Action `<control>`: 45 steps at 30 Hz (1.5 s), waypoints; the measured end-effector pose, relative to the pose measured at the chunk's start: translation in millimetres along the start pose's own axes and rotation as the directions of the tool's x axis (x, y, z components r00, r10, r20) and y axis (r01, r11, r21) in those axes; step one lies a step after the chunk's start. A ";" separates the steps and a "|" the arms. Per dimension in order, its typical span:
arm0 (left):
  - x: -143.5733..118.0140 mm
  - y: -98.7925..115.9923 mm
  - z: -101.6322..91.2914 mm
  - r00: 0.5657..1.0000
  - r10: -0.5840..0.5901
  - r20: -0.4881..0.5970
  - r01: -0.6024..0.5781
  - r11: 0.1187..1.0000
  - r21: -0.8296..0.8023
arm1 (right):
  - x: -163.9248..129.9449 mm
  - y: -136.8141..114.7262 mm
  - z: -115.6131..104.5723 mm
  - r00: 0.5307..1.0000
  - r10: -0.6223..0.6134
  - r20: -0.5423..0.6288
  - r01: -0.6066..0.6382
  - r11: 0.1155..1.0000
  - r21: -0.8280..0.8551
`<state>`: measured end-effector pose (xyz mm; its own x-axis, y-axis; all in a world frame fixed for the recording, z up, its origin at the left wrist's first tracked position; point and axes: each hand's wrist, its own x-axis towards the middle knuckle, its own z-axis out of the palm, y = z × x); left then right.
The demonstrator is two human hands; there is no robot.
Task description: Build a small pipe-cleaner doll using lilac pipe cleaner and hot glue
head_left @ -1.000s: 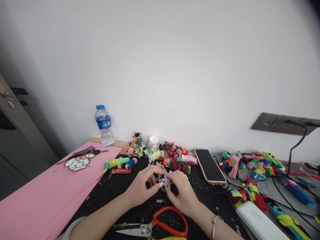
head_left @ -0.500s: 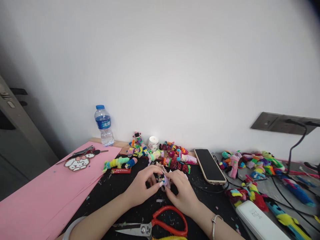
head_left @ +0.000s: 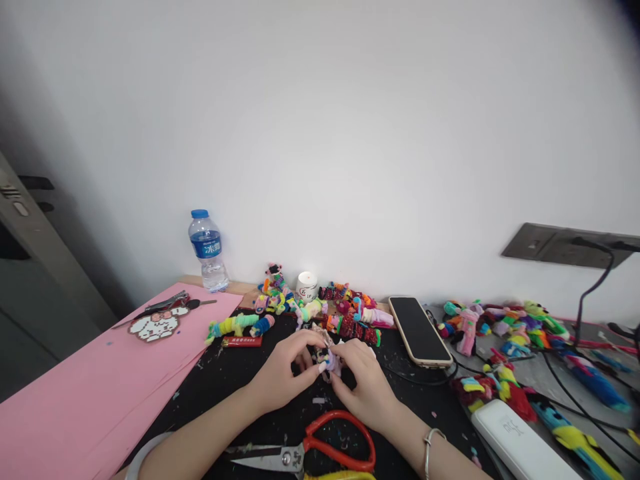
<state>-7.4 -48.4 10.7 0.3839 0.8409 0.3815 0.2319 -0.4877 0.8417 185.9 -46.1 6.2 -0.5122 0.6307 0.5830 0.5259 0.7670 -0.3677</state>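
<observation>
A small fuzzy figure (head_left: 329, 358), pale lilac with darker flecks, is held just below the middle of the frame, pinched between the left hand (head_left: 283, 373) and the right hand (head_left: 367, 387) a little above the black mat (head_left: 235, 393) on the table (head_left: 240, 288). Both grips are closed on it: fingertips of each hand are pressed to its sides, with the thumbs tucked in behind.

The figure is judged to be very light and soft, wound from bendy fuzzy wire, so it will give under pressure and hold whatever bend it is given. It is unlikely to slip, since the pile offers friction, but thin limbs could be crushed or pulled out of shape. It is best held by the thicker wound body, not by the loose ends.

Most of the figure is hidden by the fingers, so its shape cannot be made out. The scissors (head_left: 320, 452) at the bottom edge are partly cut off, as is a yellow thing beside them. The heaps of bright figures (head_left: 345, 313) towards the wall blur together.
</observation>
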 end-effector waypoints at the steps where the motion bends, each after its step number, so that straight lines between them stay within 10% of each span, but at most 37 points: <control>1: 0.2 0.5 -0.1 1.000 -0.004 0.001 0.004 1.000 0.003 | -0.1 0.3 0.0 1.000 -0.001 0.000 0.001 1.000 0.000; 45: 0.9 6.1 -1.4 0.998 -0.052 0.028 0.053 0.998 -0.037 | -3.2 1.8 2.3 0.999 0.028 -0.034 -0.027 0.999 0.031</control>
<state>-6.9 -50.3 16.8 0.3960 0.8582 0.3265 0.2185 -0.4335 0.8743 186.9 -46.5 2.0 -0.4739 0.6478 0.5965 0.5183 0.7528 -0.4058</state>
